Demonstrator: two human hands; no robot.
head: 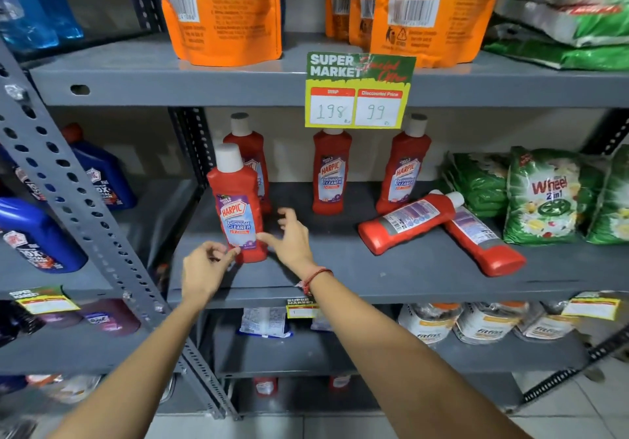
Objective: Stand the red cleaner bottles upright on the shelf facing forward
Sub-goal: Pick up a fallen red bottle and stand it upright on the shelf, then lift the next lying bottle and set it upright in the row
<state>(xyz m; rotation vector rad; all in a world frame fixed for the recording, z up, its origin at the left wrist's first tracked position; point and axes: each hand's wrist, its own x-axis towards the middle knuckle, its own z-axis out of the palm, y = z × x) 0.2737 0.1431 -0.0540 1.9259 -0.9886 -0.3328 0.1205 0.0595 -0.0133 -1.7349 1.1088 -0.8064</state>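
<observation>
A red cleaner bottle (238, 210) with a white cap stands upright at the front left of the grey shelf (391, 278), label facing me. My left hand (204, 265) touches its base from the left with fingertips. My right hand (289, 237) is at its right side, fingers spread, thumb near the bottle. Three more red bottles stand upright at the back: one behind the front bottle (252, 152), one in the middle (332, 173), one to the right (403, 173). Two red bottles lie on their sides at the right, one (408, 220) resting across the other (483, 241).
Green detergent bags (548, 197) stand at the shelf's right end. A price sign (359, 91) hangs from the upper shelf edge, with orange pouches (221, 13) above. Blue bottles (37, 234) fill the left rack beyond a perforated grey post (68, 193). Packets sit on the shelf below.
</observation>
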